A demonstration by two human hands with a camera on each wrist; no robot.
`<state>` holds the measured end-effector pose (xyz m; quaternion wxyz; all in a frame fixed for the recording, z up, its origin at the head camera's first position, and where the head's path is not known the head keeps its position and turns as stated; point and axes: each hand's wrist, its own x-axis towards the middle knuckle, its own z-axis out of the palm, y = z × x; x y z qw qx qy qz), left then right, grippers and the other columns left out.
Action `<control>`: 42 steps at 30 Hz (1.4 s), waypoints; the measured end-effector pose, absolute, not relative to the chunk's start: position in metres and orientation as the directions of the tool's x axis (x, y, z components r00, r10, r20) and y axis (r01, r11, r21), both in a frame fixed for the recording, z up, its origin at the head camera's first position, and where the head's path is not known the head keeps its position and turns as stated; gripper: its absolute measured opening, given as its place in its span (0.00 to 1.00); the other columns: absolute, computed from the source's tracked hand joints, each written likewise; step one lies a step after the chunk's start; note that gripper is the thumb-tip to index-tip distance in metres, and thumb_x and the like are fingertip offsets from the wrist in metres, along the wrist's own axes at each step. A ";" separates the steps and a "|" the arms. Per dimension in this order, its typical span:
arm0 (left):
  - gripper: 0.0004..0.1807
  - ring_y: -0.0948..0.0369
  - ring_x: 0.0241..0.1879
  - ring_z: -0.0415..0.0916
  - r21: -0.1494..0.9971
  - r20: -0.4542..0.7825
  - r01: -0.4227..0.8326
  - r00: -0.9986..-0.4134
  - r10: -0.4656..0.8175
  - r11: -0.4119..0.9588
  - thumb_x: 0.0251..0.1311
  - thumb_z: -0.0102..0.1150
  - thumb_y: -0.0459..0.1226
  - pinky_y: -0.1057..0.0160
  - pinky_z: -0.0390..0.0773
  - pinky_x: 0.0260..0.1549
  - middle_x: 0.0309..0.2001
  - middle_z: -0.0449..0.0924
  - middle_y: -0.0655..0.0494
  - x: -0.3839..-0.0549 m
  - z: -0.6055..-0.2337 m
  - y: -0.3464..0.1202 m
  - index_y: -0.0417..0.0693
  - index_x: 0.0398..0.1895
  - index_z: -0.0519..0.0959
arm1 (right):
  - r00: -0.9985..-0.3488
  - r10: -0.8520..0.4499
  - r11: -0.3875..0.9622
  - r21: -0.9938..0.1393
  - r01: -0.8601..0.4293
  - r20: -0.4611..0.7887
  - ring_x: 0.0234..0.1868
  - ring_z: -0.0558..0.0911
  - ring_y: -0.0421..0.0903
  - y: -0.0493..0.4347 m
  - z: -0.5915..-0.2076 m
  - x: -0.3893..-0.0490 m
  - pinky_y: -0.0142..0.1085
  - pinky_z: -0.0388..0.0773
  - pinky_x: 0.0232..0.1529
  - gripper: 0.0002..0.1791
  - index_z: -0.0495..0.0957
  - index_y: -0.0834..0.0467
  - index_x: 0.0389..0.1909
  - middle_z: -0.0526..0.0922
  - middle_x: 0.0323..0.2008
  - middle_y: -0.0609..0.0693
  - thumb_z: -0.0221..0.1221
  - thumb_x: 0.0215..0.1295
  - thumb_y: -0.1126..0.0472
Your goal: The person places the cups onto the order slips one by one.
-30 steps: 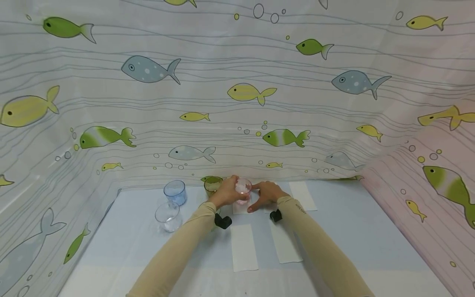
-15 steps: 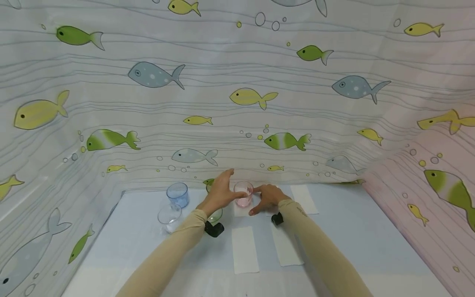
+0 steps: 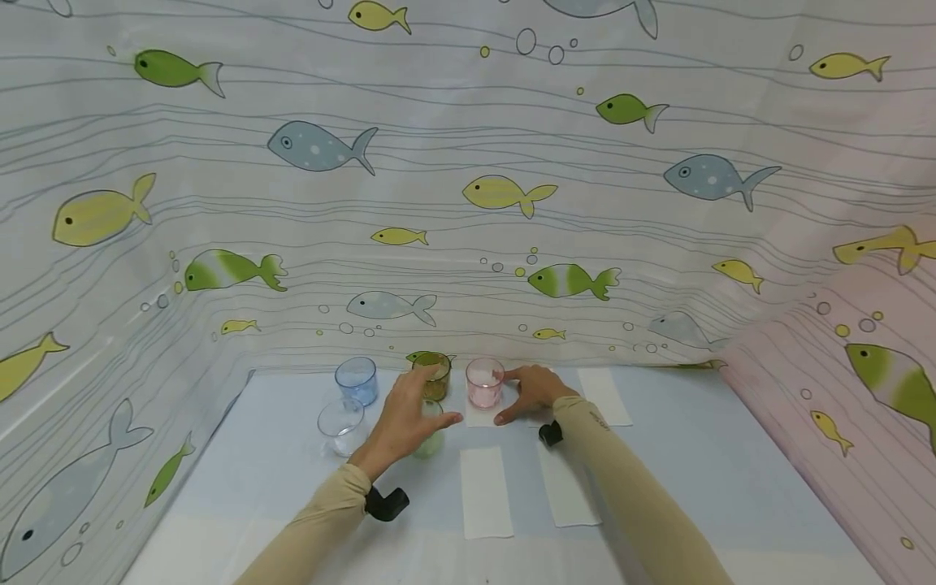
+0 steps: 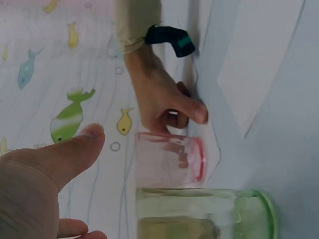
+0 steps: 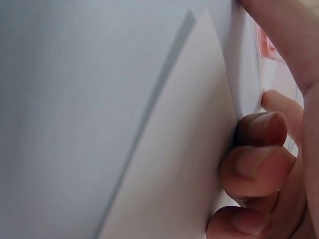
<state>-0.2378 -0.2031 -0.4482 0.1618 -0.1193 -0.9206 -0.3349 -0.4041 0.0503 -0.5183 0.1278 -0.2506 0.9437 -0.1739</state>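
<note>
My left hand (image 3: 405, 414) hovers over a green glass (image 3: 430, 444), its thumb and fingers spread wide and holding nothing. That glass is partly hidden by the hand in the head view; in the left wrist view it stands upright below the thumb. A pink glass (image 3: 485, 383) stands upright at the far end of a white paper strip (image 3: 480, 418). Beside it, my right hand (image 3: 537, 387) has its index fingertip right at the glass's rim, thumb apart from the glass. In the right wrist view the other fingers (image 5: 256, 172) are bent and rest near white paper (image 5: 179, 149).
A brown glass (image 3: 437, 388) stands behind the left hand. Left of it are a blue glass (image 3: 356, 382) and a clear glass (image 3: 341, 426). More paper strips (image 3: 487, 491) lie on the pale blue tabletop (image 3: 695, 455). A fish-patterned curtain (image 3: 468, 244) encloses the back and sides.
The left hand has let go of the pink glass and moved left and nearer, over the green glass. The pink glass stays standing, and the right hand keeps its place beside it.
</note>
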 end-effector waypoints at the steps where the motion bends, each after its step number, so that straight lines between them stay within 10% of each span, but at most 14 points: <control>1: 0.48 0.38 0.68 0.72 0.573 0.378 0.325 -0.919 0.109 0.752 0.51 0.85 0.44 0.36 0.74 0.68 0.68 0.76 0.36 -0.236 -0.452 -0.203 0.34 0.72 0.71 | -0.842 -0.517 0.815 -0.391 -0.429 -0.155 0.42 0.80 0.44 0.051 -0.519 -0.405 0.43 0.82 0.49 0.58 0.76 0.41 0.73 0.87 0.43 0.48 0.82 0.36 0.28; 17: 0.50 0.40 0.60 0.79 0.683 0.390 0.241 -0.918 -0.065 0.690 0.53 0.83 0.41 0.39 0.81 0.54 0.60 0.75 0.34 -0.225 -0.497 -0.211 0.34 0.74 0.65 | -0.836 -0.524 0.822 -0.354 -0.445 -0.165 0.36 0.74 0.44 0.050 -0.517 -0.398 0.37 0.70 0.36 0.58 0.73 0.42 0.76 0.79 0.32 0.46 0.80 0.41 0.28; 42: 0.45 0.48 0.61 0.84 0.829 0.336 0.176 -0.916 -0.219 0.531 0.45 0.88 0.46 0.45 0.80 0.61 0.55 0.90 0.47 -0.218 -0.529 -0.218 0.40 0.65 0.76 | -0.810 -0.574 0.803 -0.278 -0.527 -0.122 0.32 0.71 0.43 0.054 -0.514 -0.389 0.37 0.66 0.35 0.54 0.73 0.41 0.77 0.74 0.24 0.44 0.75 0.48 0.25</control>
